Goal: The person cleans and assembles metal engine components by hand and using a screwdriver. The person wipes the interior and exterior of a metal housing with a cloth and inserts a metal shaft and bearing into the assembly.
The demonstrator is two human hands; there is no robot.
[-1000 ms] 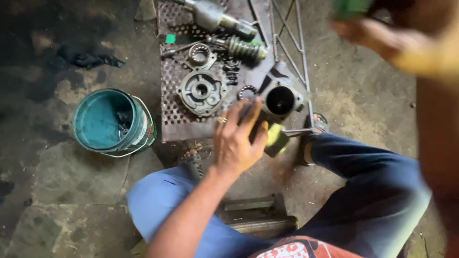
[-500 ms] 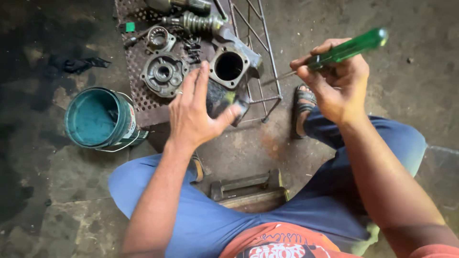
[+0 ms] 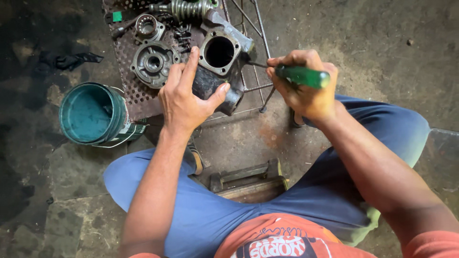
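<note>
While I look down, my left hand [image 3: 184,98] wraps around a dark metal housing [image 3: 217,67], with the thumb pressed on its lower side and the fingers spread over its left side. It sits on a rusty metal plate with holes [image 3: 136,93], at the edge of a wire rack [image 3: 256,57]. My right hand [image 3: 306,86] is closed tight on a green-handled screwdriver [image 3: 301,75], and its tip touches the housing. A round metal cover [image 3: 153,63] lies just beside my left hand. A teal bucket [image 3: 93,113] stands near my left knee.

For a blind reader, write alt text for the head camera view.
A seated person's left hand grips a dark metal housing while the right hand points a green-handled screwdriver at it. A teal bucket stands nearby.
</note>
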